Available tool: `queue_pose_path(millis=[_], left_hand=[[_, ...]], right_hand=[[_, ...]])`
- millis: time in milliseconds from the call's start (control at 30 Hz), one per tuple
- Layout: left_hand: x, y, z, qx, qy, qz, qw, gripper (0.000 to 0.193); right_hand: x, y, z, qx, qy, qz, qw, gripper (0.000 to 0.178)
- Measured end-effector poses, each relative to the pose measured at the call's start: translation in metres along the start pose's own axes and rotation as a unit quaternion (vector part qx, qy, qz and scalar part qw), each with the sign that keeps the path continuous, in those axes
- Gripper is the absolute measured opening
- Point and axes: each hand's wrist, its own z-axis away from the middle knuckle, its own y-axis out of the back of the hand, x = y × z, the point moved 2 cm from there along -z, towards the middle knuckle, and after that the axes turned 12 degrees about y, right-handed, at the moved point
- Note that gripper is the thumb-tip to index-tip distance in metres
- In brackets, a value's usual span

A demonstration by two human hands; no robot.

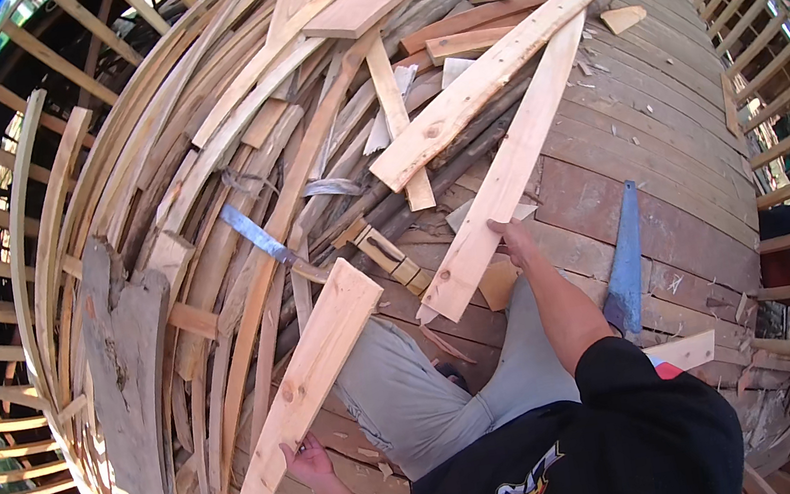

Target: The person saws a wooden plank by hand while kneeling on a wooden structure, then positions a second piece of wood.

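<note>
My left hand point(309, 461) grips the edge of a pale wooden plank point(301, 402) slanting beside my left leg, its far end over my knee. With my right hand point(516, 243) I hold a second, longer plank point(515, 164) by its right edge near the close end. The far tip of that plank meets another board point(483, 83) lying on the woodpile. Between the two held planks, just ahead of my knees, lies a small notched wooden block point(389, 260). A machete point(255, 232) with a curved blade rests on the pile, its handle end near the left plank.
A large heap of timber strips point(196, 194) fills the left and far side. To the right, a blue handsaw point(626, 255) lies on the plank floor point(671, 198) with a wood offcut point(684, 351) near it. Slatted wooden railings point(779, 107) curve along both sides.
</note>
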Motion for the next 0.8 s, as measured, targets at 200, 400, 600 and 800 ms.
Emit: queue_pose_path(millis=[200,400,600,800], left_hand=[[0.024,-0.045,0.009,-0.128,0.023,0.016,0.991,0.038],[0.026,-0.072,0.021,-0.144,0.019,-0.012,0.989,0.037],[-0.004,-0.085,0.019,-0.152,0.091,-0.053,0.983,0.036],[-0.026,-0.088,0.016,-0.119,0.114,-0.052,0.985,0.031]], right_hand=[[-0.038,-0.039,0.015,0.022,0.045,-0.047,0.998,0.03],[0.015,-0.092,0.054,-0.041,-0.02,0.032,0.998,0.032],[0.103,-0.141,0.106,-0.25,-0.17,0.105,0.947,0.033],[0.175,-0.131,0.149,-0.471,-0.008,0.154,0.869,0.039]])
